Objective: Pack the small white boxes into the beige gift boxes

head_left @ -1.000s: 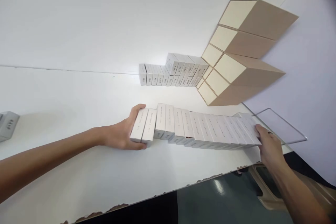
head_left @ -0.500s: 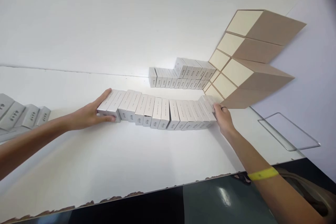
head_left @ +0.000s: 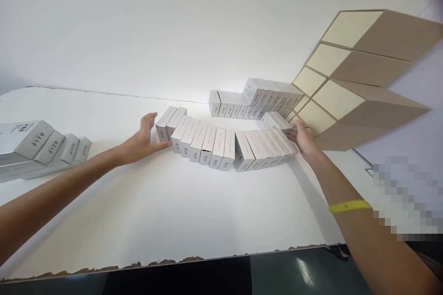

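Note:
A curved row of small white boxes [head_left: 208,144] stands on the white table, with a gap near its middle. At the row's left end my left hand [head_left: 147,140] is spread, thumb by the lower edge of the end boxes and fingers apart. My right hand [head_left: 303,137] is at the right end, its fingers closed by the boxes there; what they grip, if anything, is hidden. Just behind that end, a few white boxes [head_left: 272,120] sit out of line with the row. Farther back, more white boxes [head_left: 256,97] stand against the wall, partly two high.
Stacked beige boxes [head_left: 342,67] with cream ends rise at the right. More white boxes [head_left: 43,147] are piled at the left, beside my left forearm. The table's front edge [head_left: 187,260] is ragged. Part of the right side is pixelated.
The row has parted near its middle, and some boxes at its right end have moved back. My left hand has loosened from the left end. The view has shifted, with more of the left pile showing.

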Demonstrator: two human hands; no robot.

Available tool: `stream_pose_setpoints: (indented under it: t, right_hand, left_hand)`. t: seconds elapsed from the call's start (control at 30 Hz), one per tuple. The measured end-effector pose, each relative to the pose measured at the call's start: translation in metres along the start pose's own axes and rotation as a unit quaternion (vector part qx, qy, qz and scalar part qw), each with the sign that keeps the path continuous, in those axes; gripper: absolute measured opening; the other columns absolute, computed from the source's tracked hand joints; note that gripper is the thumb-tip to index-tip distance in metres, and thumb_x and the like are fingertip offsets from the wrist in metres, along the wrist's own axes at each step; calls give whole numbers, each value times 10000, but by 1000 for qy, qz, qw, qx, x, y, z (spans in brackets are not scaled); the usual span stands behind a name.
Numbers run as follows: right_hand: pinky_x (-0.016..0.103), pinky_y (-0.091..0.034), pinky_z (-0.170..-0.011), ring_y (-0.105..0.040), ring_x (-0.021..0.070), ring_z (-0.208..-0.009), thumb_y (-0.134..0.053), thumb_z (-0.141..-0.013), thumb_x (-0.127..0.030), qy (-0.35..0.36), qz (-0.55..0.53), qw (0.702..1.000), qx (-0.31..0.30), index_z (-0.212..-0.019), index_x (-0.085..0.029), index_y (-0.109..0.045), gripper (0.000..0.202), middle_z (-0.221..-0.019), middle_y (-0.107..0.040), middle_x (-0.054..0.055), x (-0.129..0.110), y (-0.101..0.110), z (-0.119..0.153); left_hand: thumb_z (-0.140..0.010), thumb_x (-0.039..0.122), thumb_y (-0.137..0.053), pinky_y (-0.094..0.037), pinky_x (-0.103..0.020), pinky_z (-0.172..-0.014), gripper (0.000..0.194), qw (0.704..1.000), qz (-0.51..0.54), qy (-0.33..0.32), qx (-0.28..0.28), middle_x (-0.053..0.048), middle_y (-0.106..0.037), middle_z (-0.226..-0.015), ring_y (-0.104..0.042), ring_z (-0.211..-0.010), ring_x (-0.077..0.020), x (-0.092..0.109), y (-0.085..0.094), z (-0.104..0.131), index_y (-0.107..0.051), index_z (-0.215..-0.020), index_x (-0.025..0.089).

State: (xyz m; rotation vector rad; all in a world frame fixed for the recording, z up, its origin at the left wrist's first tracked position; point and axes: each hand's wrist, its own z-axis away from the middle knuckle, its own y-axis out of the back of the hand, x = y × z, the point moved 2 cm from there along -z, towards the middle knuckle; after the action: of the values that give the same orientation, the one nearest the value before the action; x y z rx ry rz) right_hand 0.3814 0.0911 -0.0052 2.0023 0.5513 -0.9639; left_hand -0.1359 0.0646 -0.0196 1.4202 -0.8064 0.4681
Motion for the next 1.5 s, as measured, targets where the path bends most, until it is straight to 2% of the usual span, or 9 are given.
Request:
stream_pose_setpoints:
  t: [0.13, 0.23, 0.37, 0.53, 0.67, 0.87, 1.07, 1.23, 1.5]
  right_hand:
    - [554, -469, -1038, -590, 286, -1219, -382, -1011, -609, 56, 41, 998, -3, -1283, -183, -552, 533, -1328, -594, 153, -13, 24, 63]
    - [592, -282, -1190, -363, 352, -1446, -574, -852, -723, 166, 92, 979, -75, -1305, -242, -531, 662, -1552, -405, 149, -31, 22, 105]
    - [660, -179, -1198, -195, 406, -1515, -589, -837, -730, 342, 248, 898, -121, -1402, -211, -408, 789, -1623, -224, 210, -39, 2, 112]
    - [652, -205, -1196, -289, 410, -1475, -624, -802, -744, 352, 300, 880, -110, -1440, -197, -366, 879, -1576, -325, 224, -24, -7, 80]
    - [560, -360, -1144, -374, 376, -1418, -620, -824, -717, 329, 320, 880, -120, -1391, -190, -472, 788, -1528, -442, 175, -19, -14, 60]
    - [542, -325, -1155, -373, 369, -1410, -598, -849, -687, 307, 340, 882, -107, -1389, -171, -497, 754, -1509, -471, 167, -21, -35, 37]
    - [548, -318, -1132, -391, 397, -1364, -601, -860, -625, 292, 361, 882, -78, -1345, -153, -530, 680, -1487, -496, 172, -26, -56, 27]
    - [556, -322, -1108, -442, 390, -1309, -581, -876, -499, 291, 370, 880, -62, -1348, -153, -512, 589, -1453, -519, 187, -33, -70, 23]
    - [548, -346, -1080, -442, 410, -1313, -548, -886, -452, 292, 383, 876, -36, -1349, -112, -525, 575, -1438, -527, 224, -35, -75, 28]
  left_hand:
    - [-718, 647, -776, -184, -730, -1183, 1099, 977, -124, -155, 77, -178, 61, -1691, -44, -1546, -459, 23, -2, 17, -126, -1520, 268]
    - [-665, 684, -807, 46, -725, -1198, 991, 929, -207, -301, 57, -189, -71, -1688, 24, -1546, -461, 61, -22, 15, -349, -1414, 224]
    - [-594, 672, -855, 125, -674, -1197, 1043, 886, -260, -382, -43, -231, -293, -1620, -188, -1519, -465, 114, -65, -8, -402, -1391, 175]
    - [-616, 551, -871, -86, -583, -1230, 1053, 863, -340, -351, -130, -220, -459, -1498, -400, -1400, -410, 152, -103, -39, -355, -1438, 143]
    - [-671, 613, -786, -134, -591, -1208, 1063, 887, -309, -308, -149, -220, -452, -1483, -347, -1409, -415, 160, -109, -51, -286, -1471, 125]
    - [-728, 572, -723, -236, -567, -1163, 889, 903, -285, -283, -154, -234, -498, -1413, -392, -1361, -412, 166, -113, -56, -380, -1391, 89]
    - [-534, 694, -799, -3, -730, -1167, 1209, 911, -244, -270, -191, -282, -123, -1646, -90, -1523, -491, 174, -114, -54, -263, -1472, 151]
    - [-595, 663, -809, -19, -746, -1179, 1080, 922, -223, -282, -145, -241, -362, -1555, -228, -1494, -457, 189, -131, -41, -353, -1423, 139]
    - [-828, 330, -750, -171, -591, -1231, 714, 917, -316, -230, -81, -249, -306, -1596, -233, -1510, -418, 191, -151, -46, -386, -1395, 97]
